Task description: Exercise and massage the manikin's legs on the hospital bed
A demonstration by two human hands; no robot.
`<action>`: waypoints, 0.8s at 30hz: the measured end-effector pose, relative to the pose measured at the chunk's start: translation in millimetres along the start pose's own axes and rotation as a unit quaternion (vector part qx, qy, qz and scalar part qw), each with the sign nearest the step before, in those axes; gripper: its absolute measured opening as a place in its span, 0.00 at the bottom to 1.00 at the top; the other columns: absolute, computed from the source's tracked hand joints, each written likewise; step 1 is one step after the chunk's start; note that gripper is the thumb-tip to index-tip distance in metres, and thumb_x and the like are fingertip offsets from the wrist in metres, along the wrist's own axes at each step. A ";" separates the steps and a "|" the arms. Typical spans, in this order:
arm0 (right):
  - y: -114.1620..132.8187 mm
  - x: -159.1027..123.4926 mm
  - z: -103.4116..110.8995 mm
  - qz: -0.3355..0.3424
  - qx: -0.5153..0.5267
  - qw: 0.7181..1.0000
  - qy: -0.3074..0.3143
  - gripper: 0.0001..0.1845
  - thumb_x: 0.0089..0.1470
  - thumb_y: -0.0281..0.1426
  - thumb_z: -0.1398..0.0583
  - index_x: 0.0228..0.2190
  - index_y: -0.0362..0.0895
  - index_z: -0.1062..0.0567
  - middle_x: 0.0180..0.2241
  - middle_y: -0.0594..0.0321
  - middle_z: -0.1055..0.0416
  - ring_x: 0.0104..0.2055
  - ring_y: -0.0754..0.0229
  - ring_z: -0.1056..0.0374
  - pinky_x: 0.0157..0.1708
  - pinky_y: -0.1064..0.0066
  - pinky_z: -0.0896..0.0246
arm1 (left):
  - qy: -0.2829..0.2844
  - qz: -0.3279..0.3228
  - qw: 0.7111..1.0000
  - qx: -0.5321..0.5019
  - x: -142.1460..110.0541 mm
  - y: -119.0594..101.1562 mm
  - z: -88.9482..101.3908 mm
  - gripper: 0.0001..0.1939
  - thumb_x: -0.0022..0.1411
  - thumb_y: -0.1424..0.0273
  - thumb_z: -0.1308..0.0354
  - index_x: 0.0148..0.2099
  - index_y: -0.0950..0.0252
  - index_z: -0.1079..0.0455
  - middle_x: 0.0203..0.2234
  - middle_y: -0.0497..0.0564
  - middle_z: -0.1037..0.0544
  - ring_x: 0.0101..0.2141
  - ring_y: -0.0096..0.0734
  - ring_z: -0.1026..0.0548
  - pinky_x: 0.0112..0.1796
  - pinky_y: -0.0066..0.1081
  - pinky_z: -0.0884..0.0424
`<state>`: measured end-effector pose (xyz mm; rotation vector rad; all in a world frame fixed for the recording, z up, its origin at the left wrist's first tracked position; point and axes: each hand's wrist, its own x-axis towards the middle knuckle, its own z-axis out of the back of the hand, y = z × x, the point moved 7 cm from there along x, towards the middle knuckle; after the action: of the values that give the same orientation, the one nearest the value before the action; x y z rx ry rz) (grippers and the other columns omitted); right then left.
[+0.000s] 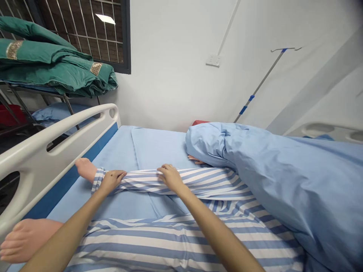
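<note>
A figure in blue-and-white striped trousers [181, 238] lies on a bed with a light blue sheet [147, 147]. My left hand [111, 180] is closed, pinching the striped cloth of the far trouser leg [198, 181] near its cuff, beside a bare foot [85, 169]. My right hand [170, 176] grips the same leg's cloth further up, fingers curled over it. A second bare foot [25, 238] lies at the near left. A light blue quilt [283, 170] covers the figure's upper body on the right; fingertips [195, 160] show under its edge.
A white footboard rail [53, 139] with a blue panel borders the bed on the left. Folded green blankets [53, 64] rest on a metal rack beyond it. An IV pole [261, 83] leans by the white wall. Another bed rail [326, 130] shows far right.
</note>
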<state>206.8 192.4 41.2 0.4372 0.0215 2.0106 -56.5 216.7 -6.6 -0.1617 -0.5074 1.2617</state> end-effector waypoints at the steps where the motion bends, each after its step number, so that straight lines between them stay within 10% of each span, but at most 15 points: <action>1: 6.6 9.7 -9.8 -0.006 -0.009 1.000 -0.001 0.10 0.55 0.32 0.44 0.40 0.48 0.28 0.42 0.59 0.31 0.44 0.57 0.37 0.41 0.69 0.46 | 0.000 -0.002 1.000 -0.004 -0.1 1.4 -0.8 0.21 0.62 0.60 0.58 0.39 0.62 0.25 0.38 0.52 0.21 0.40 0.37 0.25 0.43 0.32 0.34; 7: 11.0 28.9 -47.0 -0.052 -0.029 0.998 -0.027 0.06 0.57 0.28 0.48 0.33 0.43 0.31 0.36 0.57 0.31 0.40 0.56 0.39 0.37 0.68 0.49 | -0.003 -0.024 1.000 -0.016 -2.1 7.0 -5.9 0.19 0.63 0.63 0.59 0.38 0.61 0.27 0.35 0.52 0.21 0.37 0.35 0.25 0.40 0.31 0.34; 24: 49.3 34.6 -42.8 -0.033 0.021 0.998 -0.054 0.09 0.58 0.31 0.49 0.38 0.44 0.31 0.38 0.58 0.30 0.41 0.57 0.38 0.41 0.67 0.48 | 0.033 -0.057 0.991 0.120 -9.9 10.9 -5.2 0.17 0.64 0.69 0.65 0.38 0.63 0.34 0.30 0.55 0.25 0.33 0.36 0.27 0.36 0.34 0.37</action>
<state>137.1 206.7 21.5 0.5647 0.0117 1.9229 -65.7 211.7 -18.2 0.0282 -0.3013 1.1907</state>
